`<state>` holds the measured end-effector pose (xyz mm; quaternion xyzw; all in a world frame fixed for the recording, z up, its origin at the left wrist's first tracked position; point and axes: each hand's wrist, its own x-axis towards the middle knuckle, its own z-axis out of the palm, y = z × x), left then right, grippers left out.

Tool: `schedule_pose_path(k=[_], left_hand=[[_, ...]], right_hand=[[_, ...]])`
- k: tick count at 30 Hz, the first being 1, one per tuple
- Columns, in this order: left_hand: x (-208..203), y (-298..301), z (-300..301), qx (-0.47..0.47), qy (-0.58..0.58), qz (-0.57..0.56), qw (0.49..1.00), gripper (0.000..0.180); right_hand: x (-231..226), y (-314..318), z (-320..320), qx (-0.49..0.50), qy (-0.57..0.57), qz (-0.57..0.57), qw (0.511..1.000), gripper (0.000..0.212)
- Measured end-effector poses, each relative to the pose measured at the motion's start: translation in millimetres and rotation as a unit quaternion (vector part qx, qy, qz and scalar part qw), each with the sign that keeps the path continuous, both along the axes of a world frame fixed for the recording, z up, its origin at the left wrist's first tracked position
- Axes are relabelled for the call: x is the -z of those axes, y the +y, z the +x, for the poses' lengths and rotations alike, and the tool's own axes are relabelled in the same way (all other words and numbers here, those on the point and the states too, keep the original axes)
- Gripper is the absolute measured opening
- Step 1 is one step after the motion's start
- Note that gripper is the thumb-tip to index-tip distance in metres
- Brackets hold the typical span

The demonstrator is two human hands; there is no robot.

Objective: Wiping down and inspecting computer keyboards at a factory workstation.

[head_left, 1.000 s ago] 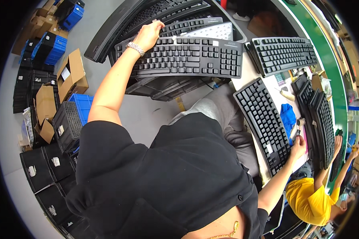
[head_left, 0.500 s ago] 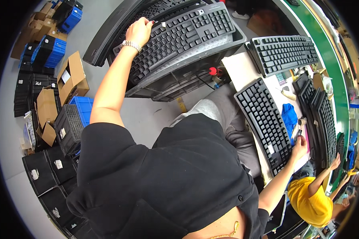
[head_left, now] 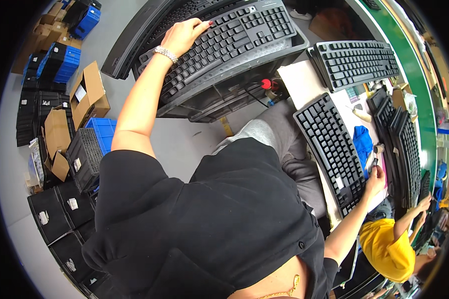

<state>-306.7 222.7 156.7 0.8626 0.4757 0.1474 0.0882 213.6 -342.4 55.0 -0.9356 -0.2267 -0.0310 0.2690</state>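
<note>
My left hand [head_left: 182, 37] reaches over a black keyboard [head_left: 229, 42] lying on a stack at the upper middle. Its fingertips are drawn together at the keyboard's far edge, and what they pinch, if anything, is hidden. My right hand [head_left: 374, 180] is closed on a small dark object [head_left: 374, 163] whose kind I cannot make out. That hand is beside a second black keyboard [head_left: 330, 144] with a white label [head_left: 339, 183], lying aslant on the table's near edge. A blue cloth [head_left: 362, 141] lies just beyond this hand.
The upper keyboards rest on a black crate [head_left: 219, 94]. More keyboards lie on the table [head_left: 297, 82] at the upper right [head_left: 356, 65] and right [head_left: 406, 159]. A co-worker in a yellow shirt [head_left: 388, 249] sits at the right. Cartons [head_left: 89, 94] and crates line the left floor.
My left hand has moved right along the upper keyboard, and a small white patch there is out of sight. My right hand stays nearly in place. The co-worker's arms have shifted.
</note>
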Motion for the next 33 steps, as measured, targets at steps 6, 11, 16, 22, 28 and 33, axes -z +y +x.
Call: schedule_pose_path(k=[6, 11, 16, 22, 28, 33], left_hand=[[16.8, 15.6, 0.0, 0.001, -0.076, -0.153, 0.985, 0.054], [9.1, 23.6, -21.6, 0.003, -0.264, -0.143, 0.954, 0.053], [-30.9, 6.4, -29.9, -0.025, -0.290, -0.115, 0.950, 0.042], [-16.3, -71.7, 13.3, 0.046, -0.315, -0.199, 0.927, 0.044], [-5.0, -89.5, 12.5, 0.091, -0.300, -0.379, 0.871, 0.044], [20.9, -10.4, -19.2, 0.092, -0.074, 0.239, 0.964, 0.065]], right_hand=[[-0.4, -3.4, 0.9, -0.006, -0.005, -0.006, 1.000, 0.028], [-22.6, 20.8, -12.4, -0.033, -0.077, -0.044, 0.995, 0.030], [-109.6, 138.8, -89.7, -0.126, 0.000, 0.051, 0.991, 0.032], [-133.3, 302.9, -275.5, -0.304, 0.614, 0.347, 0.640, 0.047], [-116.4, 304.7, -278.1, -0.250, 0.617, 0.328, 0.671, 0.032], [-140.5, 287.9, -267.1, -0.262, 0.578, 0.358, 0.685, 0.031]])
